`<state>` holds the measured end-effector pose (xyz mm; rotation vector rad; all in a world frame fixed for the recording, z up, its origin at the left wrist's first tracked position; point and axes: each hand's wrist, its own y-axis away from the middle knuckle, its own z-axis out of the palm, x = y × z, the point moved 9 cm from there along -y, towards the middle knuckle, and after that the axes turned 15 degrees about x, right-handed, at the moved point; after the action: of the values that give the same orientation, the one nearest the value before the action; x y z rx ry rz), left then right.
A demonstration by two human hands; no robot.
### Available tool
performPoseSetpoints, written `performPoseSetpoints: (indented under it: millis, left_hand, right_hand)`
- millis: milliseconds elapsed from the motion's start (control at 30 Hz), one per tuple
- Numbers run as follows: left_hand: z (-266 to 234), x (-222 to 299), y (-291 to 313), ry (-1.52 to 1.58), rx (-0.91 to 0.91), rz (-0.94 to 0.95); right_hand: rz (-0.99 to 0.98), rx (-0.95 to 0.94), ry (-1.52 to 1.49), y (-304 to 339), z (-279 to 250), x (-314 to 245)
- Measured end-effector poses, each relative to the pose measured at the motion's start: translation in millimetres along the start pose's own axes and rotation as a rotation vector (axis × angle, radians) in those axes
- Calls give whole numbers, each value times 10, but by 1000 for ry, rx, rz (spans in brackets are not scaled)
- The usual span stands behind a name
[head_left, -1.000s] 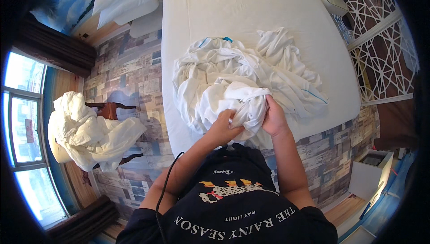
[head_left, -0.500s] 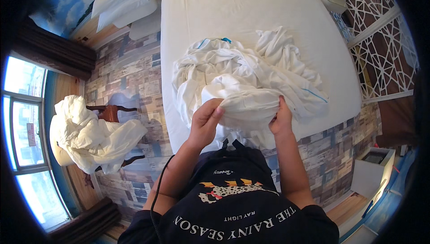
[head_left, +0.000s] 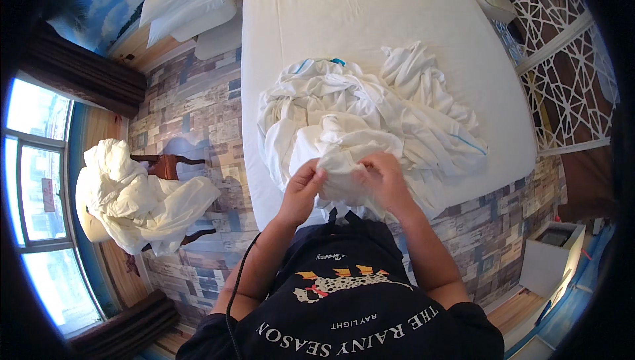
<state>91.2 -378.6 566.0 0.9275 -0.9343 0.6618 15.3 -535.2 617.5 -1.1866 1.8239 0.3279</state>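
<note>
My left grip point(head_left: 301, 192), just below centre frame, pinches the white cloth point(head_left: 357, 140) between thumb and fingers. The cloth lies heaped mid-frame on the bed point(head_left: 324, 13), longer left to right. My right grip point(head_left: 386, 185) has moved inward, fingers pointing upper left; blurred, I cannot tell whether it grasps.

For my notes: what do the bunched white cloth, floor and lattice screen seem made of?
Bunched white cloth: soft, matt fabric, perhaps cotton or a blend; it falls in loose creases.
Floor: plank-patterned in mixed browns, greys and blues; possibly wood or printed vinyl.
Lattice screen: stiff, white, smooth-looking; probably painted board or plastic, given its crisp cut-outs.
</note>
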Motion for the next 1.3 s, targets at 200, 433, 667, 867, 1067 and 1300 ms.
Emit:
performPoseSetpoints:
  millis: [200, 433, 667, 867, 1067, 1300]
  left_hand:
    - [199, -266, 165, -147, -253, -170]
    - [-110, -301, -344, -697, 91, 133]
    - [964, -670, -554, -1439, -311, 598]
    - [899, -420, -1436, -1329, -61, 589]
    - [1066, 1623, -1129, -691, 354, 1123]
    - [192, 436, -1494, -885, 275, 600]
  right_hand:
    - [353, -66, -540, 331, 290, 423]
    - [606, -292, -736, 499, -26, 343]
    - [475, -456, -676, 603, -290, -111]
    - [487, -141, -699, 680, -1140, -59]
    - [461, 208, -446, 657, -1518, 57]
    - [169, 189, 159, 403, -1379, 54]
